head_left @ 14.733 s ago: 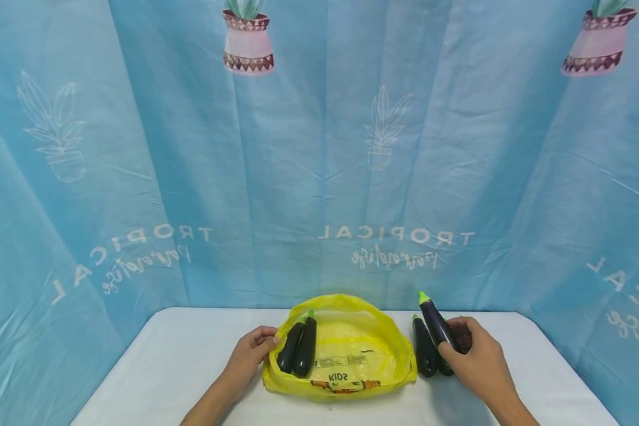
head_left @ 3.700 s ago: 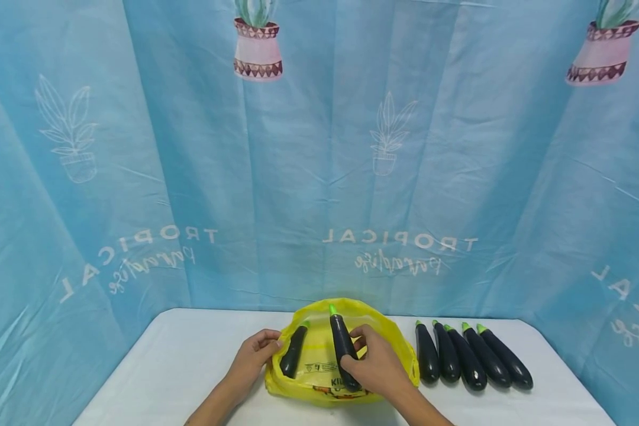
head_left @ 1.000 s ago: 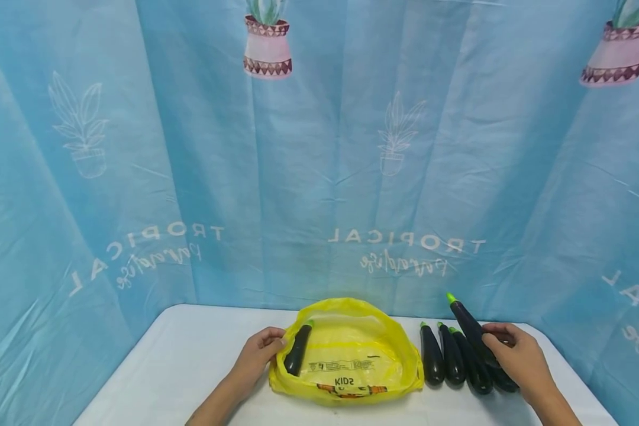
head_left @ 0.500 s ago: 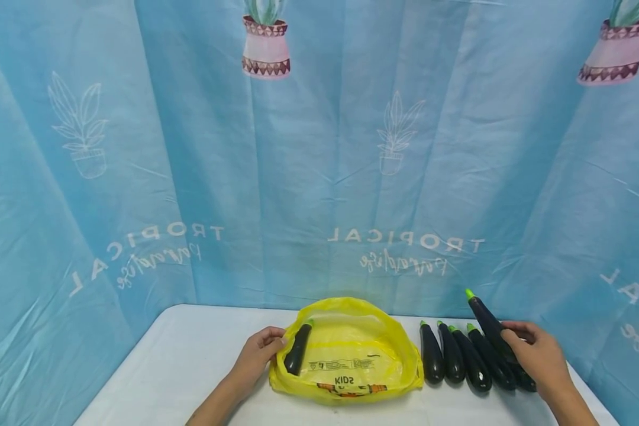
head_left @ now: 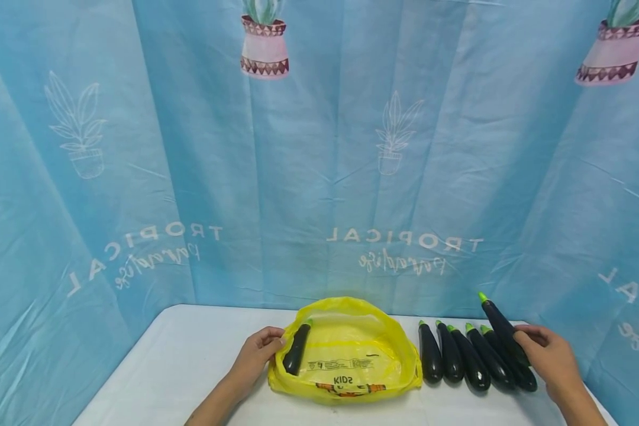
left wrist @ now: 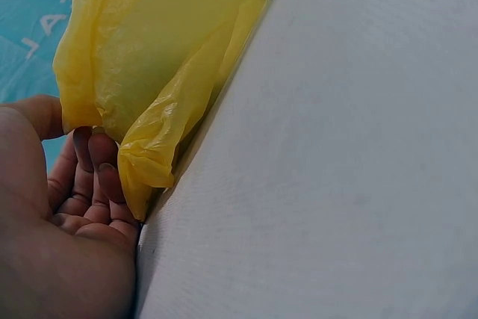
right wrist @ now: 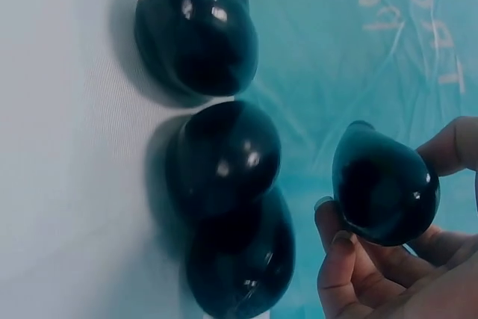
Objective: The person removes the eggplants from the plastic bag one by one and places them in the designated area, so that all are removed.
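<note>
My left hand pinches the left rim of a yellow plastic bag, which stands with its mouth spread wide. One dark eggplant with a green stem leans inside at the left. In the left wrist view, thumb and fingers hold the bag's edge. At the right, my right hand grips another eggplant, tilted with its green tip up and left, above the end of a row. The right wrist view shows this held eggplant apart from the others, between thumb and fingers.
Several eggplants lie side by side right of the bag, the rightmost one partly hidden under the held one. They rest on a white table. A blue printed curtain hangs behind and at both sides.
Over the last few seconds, my right hand has carried an eggplant from the bag to the row's right end, still shifting rightward this past second. My left hand has stayed at the rim.
</note>
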`<action>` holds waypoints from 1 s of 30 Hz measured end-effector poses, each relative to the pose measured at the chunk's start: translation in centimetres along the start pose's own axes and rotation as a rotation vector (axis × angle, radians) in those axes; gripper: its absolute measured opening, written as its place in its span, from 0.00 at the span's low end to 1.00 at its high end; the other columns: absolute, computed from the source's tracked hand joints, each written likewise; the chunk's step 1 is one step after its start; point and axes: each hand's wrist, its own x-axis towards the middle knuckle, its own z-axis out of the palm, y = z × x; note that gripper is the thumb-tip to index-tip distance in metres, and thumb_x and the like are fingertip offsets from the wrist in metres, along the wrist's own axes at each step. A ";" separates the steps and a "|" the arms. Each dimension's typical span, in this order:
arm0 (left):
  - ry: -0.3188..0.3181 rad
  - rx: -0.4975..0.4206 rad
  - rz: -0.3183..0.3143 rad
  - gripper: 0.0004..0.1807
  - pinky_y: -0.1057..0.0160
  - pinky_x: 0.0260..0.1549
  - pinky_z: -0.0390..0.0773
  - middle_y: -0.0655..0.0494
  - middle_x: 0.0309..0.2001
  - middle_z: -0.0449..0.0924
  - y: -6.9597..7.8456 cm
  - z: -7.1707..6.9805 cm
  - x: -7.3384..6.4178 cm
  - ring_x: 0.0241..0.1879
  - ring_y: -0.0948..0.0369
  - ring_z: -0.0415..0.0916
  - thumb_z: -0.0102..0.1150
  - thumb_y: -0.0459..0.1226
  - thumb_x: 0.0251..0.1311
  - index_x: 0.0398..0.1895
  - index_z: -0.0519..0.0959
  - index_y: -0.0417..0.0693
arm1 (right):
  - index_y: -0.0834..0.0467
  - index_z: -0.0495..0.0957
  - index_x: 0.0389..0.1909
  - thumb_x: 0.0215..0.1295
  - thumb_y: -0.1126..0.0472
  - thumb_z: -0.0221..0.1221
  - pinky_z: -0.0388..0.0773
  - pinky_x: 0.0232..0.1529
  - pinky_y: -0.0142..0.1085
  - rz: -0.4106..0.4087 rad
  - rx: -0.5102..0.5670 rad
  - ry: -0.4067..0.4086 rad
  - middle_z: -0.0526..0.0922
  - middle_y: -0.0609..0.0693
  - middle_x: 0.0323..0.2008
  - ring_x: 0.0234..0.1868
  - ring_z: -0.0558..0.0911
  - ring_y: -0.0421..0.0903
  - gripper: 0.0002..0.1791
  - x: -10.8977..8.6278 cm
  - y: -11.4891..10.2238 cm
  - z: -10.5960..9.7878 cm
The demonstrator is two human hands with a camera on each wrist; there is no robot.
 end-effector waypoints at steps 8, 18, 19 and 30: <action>-0.002 0.009 0.000 0.17 0.64 0.38 0.80 0.51 0.44 0.86 -0.1 0.0 0.0 0.41 0.58 0.80 0.62 0.40 0.73 0.56 0.80 0.36 | 0.71 0.70 0.69 0.76 0.49 0.56 0.78 0.52 0.58 0.045 0.007 -0.019 0.72 0.75 0.65 0.61 0.75 0.69 0.33 1.0 1.7 -0.6; 0.001 0.005 0.004 0.17 0.64 0.37 0.80 0.52 0.43 0.85 -0.5 0.0 0.3 0.41 0.58 0.79 0.62 0.38 0.73 0.57 0.80 0.35 | 0.73 0.68 0.70 0.77 0.49 0.54 0.75 0.58 0.63 0.099 -0.024 -0.009 0.70 0.77 0.66 0.63 0.72 0.73 0.34 1.6 3.4 -1.1; 0.000 0.005 0.006 0.17 0.64 0.37 0.80 0.52 0.43 0.85 -0.5 -0.1 0.4 0.41 0.58 0.79 0.62 0.39 0.73 0.57 0.79 0.35 | 0.73 0.68 0.70 0.77 0.49 0.54 0.75 0.58 0.63 0.106 -0.028 -0.007 0.70 0.77 0.65 0.63 0.72 0.73 0.35 1.7 3.6 -1.2; -0.018 0.014 0.014 0.18 0.64 0.40 0.81 0.50 0.45 0.86 -0.3 -0.2 0.2 0.43 0.58 0.81 0.62 0.40 0.73 0.57 0.79 0.35 | 0.76 0.64 0.70 0.76 0.46 0.55 0.76 0.54 0.62 0.196 -0.071 -0.062 0.66 0.79 0.65 0.63 0.70 0.75 0.39 2.4 5.5 -2.3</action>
